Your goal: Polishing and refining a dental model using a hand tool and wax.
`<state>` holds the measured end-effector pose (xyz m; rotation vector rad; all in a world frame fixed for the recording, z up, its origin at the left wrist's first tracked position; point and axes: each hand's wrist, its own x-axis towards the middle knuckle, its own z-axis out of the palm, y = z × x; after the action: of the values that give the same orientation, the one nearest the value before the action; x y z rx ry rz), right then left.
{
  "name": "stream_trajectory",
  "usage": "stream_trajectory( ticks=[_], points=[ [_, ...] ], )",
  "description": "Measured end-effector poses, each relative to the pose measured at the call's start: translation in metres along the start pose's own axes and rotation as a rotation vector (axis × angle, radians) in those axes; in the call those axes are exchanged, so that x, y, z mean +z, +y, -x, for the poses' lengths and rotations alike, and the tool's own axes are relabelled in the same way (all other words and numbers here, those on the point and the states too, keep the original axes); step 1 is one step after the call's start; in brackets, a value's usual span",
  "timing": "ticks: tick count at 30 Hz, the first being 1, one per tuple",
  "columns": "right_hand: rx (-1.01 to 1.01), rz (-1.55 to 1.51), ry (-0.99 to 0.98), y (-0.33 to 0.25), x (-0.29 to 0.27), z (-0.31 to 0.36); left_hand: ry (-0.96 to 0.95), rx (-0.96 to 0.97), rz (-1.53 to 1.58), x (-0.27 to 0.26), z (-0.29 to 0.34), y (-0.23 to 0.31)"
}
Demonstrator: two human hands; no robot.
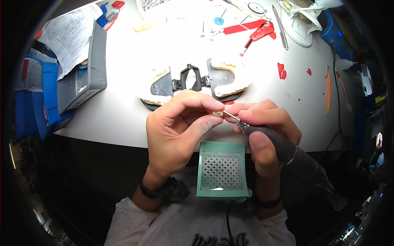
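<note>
Between the thumb and forefinger of my left hand (176,127) is a small tooth-coloured dental crown (218,113). My right hand (269,133) is wrapped round a dark rotary handpiece (279,143), held like a pen. Its thin metal bur (230,116) points left and reaches the crown's right side; whether they touch I cannot tell. Both hands are close together over the table's front edge. Just beyond them lies an opened dental articulator (191,78) with a cream jaw model (158,78) on its left half and another jaw model (232,88) on its right.
A green dust-extraction inlet with a perforated plate (221,172) sits below my hands. Grey and blue bins (98,61) with papers stand at left. Toward the back right lie red wax pieces (282,71), a pencil (246,47), a metal tool (280,26) and a white device (301,24).
</note>
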<state>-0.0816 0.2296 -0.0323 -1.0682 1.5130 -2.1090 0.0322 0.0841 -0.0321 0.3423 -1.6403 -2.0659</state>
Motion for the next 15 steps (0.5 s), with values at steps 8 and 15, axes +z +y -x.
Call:
stream_trajectory(
  ticks=[8, 15],
  points=[
    [0.026, 0.022, -0.007, -0.0021, 0.0024, -0.0006, 0.001, 0.0, -0.003, -0.0009, 0.0004, -0.0001],
    [0.074, -0.131, 0.024, 0.0, 0.0004, 0.0019, 0.004, -0.005, 0.011, 0.0014, 0.0003, 0.0025]
  ],
)
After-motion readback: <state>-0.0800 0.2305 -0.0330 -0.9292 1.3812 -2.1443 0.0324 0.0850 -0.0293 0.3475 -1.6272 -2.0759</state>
